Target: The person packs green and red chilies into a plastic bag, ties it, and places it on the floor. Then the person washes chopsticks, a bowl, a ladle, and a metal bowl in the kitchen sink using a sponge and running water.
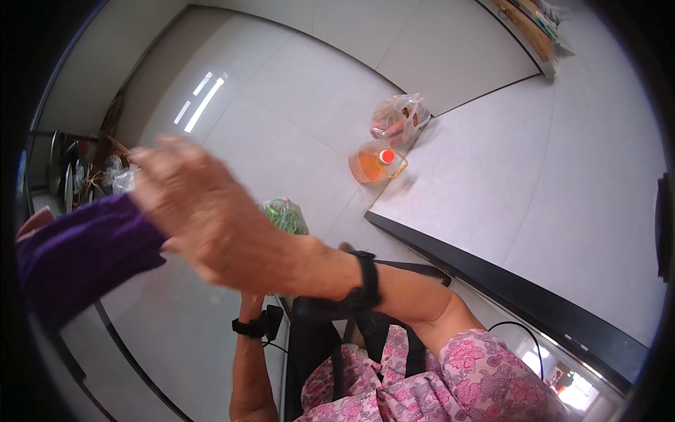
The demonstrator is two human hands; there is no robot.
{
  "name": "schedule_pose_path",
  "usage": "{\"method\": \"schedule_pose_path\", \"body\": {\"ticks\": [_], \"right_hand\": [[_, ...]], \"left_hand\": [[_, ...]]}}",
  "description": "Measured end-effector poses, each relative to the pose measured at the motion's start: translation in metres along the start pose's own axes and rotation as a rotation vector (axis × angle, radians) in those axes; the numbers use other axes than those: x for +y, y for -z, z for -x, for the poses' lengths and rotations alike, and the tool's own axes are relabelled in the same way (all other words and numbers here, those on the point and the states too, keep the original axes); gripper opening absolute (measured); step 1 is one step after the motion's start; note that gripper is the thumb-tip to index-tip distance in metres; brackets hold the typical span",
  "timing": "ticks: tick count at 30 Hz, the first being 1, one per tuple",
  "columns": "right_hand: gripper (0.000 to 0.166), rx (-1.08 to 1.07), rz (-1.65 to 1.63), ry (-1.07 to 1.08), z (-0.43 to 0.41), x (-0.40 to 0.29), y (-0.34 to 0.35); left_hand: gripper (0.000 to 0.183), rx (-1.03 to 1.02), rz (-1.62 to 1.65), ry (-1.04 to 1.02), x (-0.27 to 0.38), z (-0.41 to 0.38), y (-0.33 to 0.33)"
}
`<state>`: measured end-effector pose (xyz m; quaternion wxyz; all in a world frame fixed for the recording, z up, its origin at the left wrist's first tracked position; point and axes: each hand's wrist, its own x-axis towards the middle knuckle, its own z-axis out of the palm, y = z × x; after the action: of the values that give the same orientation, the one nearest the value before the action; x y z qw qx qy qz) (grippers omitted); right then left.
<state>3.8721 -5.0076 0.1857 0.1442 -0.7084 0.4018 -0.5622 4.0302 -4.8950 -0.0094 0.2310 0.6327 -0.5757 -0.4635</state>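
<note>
My right hand (205, 216) reaches across to the left, blurred by motion, a black band on its wrist. From between its fingers and thumb a purple cloth (89, 253) extends toward the left rim; its far end is cut off by the rim. Below the right forearm shows the wrist of my left hand (252, 301), with a black strap and small device on it. The rest of that hand is hidden behind the right hand and forearm. Just beyond the forearm, a clear plastic bag of green vegetables (285, 213) is partly covered.
A plastic jug of orange liquid (366, 163) with a red cap stands beside a clear plastic bag of reddish items (398, 118). At left, a rack (66, 169) holds pan-like items. A white panel (474, 174) with a black edge fills the right side.
</note>
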Motion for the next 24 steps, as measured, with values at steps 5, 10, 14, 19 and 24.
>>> {"method": "schedule_pose_path", "body": {"ticks": [5,10,14,19,24], "right_hand": [[0.054,-0.070,0.061,-0.380,0.043,0.056,0.042],[0.047,-0.057,0.191,-0.720,0.104,0.092,0.062],[0.039,0.036,0.080,-1.030,0.147,0.128,0.073],[0.037,0.180,-0.038,-1.295,0.200,0.181,0.073],[0.033,0.147,-0.036,-1.471,0.214,0.204,0.074]], "left_hand": [[0.004,-0.064,-0.038,-0.029,0.010,-0.060,-0.006],[0.010,-0.085,-0.208,-0.069,0.046,-0.108,-0.022],[0.008,-0.140,-0.296,-0.142,0.059,-0.161,-0.046],[0.007,-0.234,-0.330,-0.252,0.094,-0.227,-0.092],[0.008,-0.281,-0.346,-0.250,0.118,-0.286,-0.151]]}}
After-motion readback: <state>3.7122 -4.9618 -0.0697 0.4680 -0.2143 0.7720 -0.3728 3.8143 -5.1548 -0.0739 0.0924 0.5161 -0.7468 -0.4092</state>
